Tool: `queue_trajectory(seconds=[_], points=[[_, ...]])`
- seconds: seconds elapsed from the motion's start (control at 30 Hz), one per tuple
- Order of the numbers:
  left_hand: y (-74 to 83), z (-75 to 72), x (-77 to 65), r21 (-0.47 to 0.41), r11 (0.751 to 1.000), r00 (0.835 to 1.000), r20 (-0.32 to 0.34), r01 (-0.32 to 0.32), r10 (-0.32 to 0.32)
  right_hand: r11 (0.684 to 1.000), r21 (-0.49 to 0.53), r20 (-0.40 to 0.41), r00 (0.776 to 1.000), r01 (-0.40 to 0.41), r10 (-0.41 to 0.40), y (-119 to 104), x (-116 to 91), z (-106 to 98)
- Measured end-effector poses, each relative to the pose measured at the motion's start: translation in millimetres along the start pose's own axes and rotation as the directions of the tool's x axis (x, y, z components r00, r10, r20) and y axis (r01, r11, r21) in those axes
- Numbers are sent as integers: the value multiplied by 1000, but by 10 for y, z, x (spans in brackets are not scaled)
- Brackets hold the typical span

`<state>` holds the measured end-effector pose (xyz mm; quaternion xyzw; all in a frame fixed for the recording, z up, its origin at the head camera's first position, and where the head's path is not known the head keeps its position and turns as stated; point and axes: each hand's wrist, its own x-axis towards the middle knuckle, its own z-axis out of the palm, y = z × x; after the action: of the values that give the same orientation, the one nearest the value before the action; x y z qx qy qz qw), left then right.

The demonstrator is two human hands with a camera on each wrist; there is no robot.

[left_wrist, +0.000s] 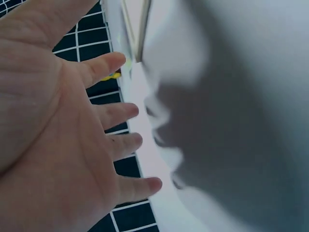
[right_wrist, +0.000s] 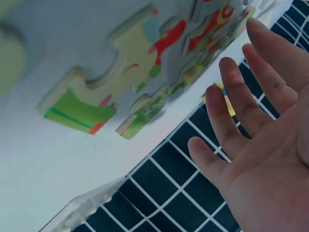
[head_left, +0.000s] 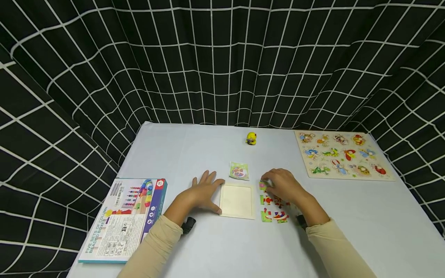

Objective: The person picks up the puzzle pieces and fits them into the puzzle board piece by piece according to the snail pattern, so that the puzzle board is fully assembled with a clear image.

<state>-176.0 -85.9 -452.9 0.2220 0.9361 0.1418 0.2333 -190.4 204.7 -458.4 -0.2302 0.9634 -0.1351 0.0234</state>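
Note:
A shallow square wooden puzzle tray (head_left: 237, 200) lies bare on the white table. My left hand (head_left: 205, 192) is spread at its left side, index fingertip by the upper corner and thumb by the lower one. In the left wrist view the left palm (left_wrist: 63, 130) shows with fingers apart. Right of the tray lie several jigsaw pieces (head_left: 280, 216), printed in red, green and white. My right hand (head_left: 283, 185) is over the upper ones, its fingertips at a pink-and-green piece (head_left: 262, 185). The right wrist view shows its fingers extended near pieces (right_wrist: 130, 72); the palm hides some pieces.
A small picture card (head_left: 239, 171) lies just beyond the tray, and a yellow duck figure (head_left: 251, 138) stands farther back. An insect puzzle board (head_left: 342, 156) is at the back right. At the left lies a beaded-column toy box (head_left: 121, 220). Black gridded cloth (head_left: 222, 65) surrounds the table.

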Motion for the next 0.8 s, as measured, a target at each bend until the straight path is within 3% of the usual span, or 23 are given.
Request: queue_trajectory(seconds=[0.2, 0.4, 0.6, 0.7, 0.8], points=[[-35, 80, -6, -12, 999, 999, -12, -38, 38, 1000, 15, 7, 1000, -9, 9, 13, -22, 48], [-69, 105, 8, 21, 999, 999, -41, -34, 35, 1000, 14, 5, 1000, -1, 1, 12, -16, 72], [-69, 123, 10, 0, 999, 997, -63, -41, 41, 999, -11, -16, 999, 36, -36, -33, 30, 57], [-71, 133, 11, -5, 999, 997, -62, -35, 35, 995, -8, -43, 995, 95, -95, -174, 90, 54], [-73, 130, 11, -9, 1000, 998, -55, -27, 27, 979, -10, -63, 977, 203, -203, -384, 187, 85]])
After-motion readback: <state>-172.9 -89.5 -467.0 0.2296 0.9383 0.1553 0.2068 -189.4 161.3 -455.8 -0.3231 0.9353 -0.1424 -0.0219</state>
